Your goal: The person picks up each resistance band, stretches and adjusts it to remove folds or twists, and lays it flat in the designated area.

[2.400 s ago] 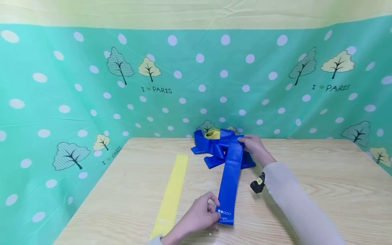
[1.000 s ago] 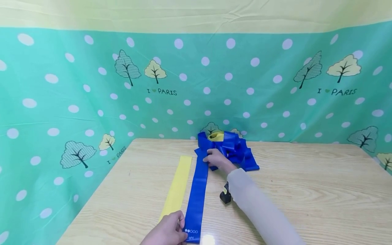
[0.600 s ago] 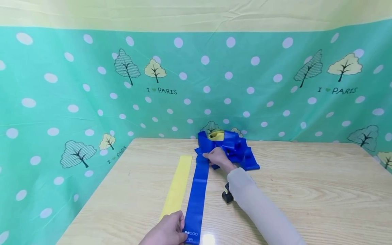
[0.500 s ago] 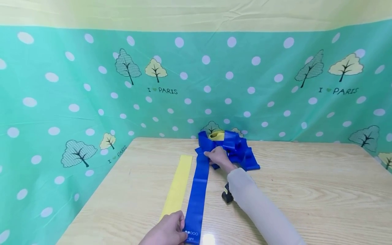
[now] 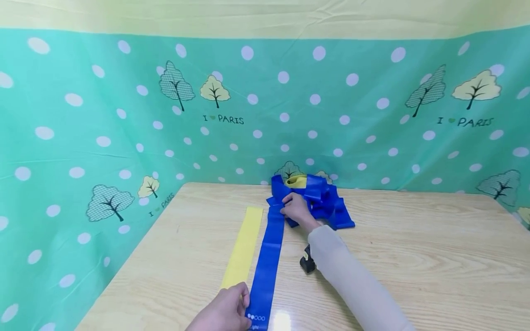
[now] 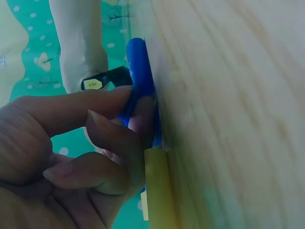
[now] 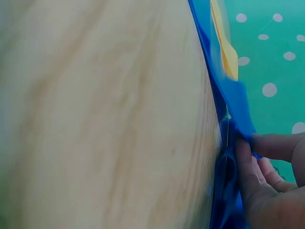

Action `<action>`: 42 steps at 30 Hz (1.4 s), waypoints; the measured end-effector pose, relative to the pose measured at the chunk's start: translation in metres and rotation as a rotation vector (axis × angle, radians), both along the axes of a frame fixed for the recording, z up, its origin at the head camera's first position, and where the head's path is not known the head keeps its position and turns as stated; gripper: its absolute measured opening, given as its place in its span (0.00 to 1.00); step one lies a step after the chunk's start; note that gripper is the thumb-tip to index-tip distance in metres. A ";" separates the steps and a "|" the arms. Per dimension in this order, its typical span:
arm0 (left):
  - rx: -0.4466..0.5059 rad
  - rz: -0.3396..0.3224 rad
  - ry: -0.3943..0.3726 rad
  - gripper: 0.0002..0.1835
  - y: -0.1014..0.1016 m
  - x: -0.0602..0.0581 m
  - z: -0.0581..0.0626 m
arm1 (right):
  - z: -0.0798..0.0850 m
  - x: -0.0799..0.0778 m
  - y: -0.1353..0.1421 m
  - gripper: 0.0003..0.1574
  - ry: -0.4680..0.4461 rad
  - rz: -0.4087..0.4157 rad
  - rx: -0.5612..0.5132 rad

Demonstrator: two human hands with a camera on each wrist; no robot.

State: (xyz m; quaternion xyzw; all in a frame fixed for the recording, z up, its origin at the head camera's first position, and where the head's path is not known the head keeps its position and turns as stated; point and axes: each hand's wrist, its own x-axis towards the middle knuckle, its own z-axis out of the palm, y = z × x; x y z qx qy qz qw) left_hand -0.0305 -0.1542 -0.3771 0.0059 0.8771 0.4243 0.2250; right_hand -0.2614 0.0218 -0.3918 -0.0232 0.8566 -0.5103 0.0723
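A flat blue resistance band [image 5: 269, 257], printed with small circles and partly covered lettering, lies lengthwise on the table beside a yellow resistance band [image 5: 243, 246]. At its near end, my left hand [image 5: 223, 308] pinches the left edge; the left wrist view has thumb and finger on the blue band [image 6: 139, 62]. My right hand [image 5: 296, 208] holds the far end, and in the right wrist view its thumb and finger pinch the blue band [image 7: 239, 107]. Behind that hand sits a loose heap of blue bands [image 5: 331, 207] with a yellow loop [image 5: 297, 181]. The yellow band's near end is hidden by my left hand.
The wooden table [image 5: 414, 257] extends to both sides of the bands. A green dotted cloth [image 5: 265, 105] with printed trees hangs behind and at the left. A black wrist device [image 5: 307, 260] sits below my right sleeve [image 5: 352, 271].
Both hands have moved left with the blue band, bringing it from right of centre to close beside the yellow band. Over the last second the hands have barely moved; the view has shifted slightly.
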 end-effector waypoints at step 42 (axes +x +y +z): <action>-0.073 -0.083 0.133 0.09 0.002 0.001 0.000 | -0.003 -0.003 -0.002 0.15 -0.024 -0.014 -0.090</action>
